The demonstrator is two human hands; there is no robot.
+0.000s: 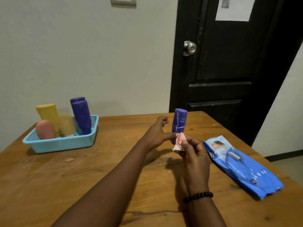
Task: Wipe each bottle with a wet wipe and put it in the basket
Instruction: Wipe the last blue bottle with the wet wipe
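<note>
1. The basket [65, 143] is light blue mesh.
2. In it stand two dark blue bottles [82, 117], two yellow bottles [49, 115] and a pink bottle [45, 129].
3. The lone bottle [179, 122] is dark blue with pale streaks.
4. The wipe [179, 141] is white, stained pink-red.
5. The wipes pack [246, 167] is blue and white.
6. The table [82, 177] is brown wood grain.
7. The door [229, 63] is black.

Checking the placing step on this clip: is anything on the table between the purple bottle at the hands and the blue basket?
Nothing visible lies on the bare table between the purple bottle and the basket. The basket already holds five bottles, filling most of it. The wipes pack lies on the opposite side, out of the way.
</note>
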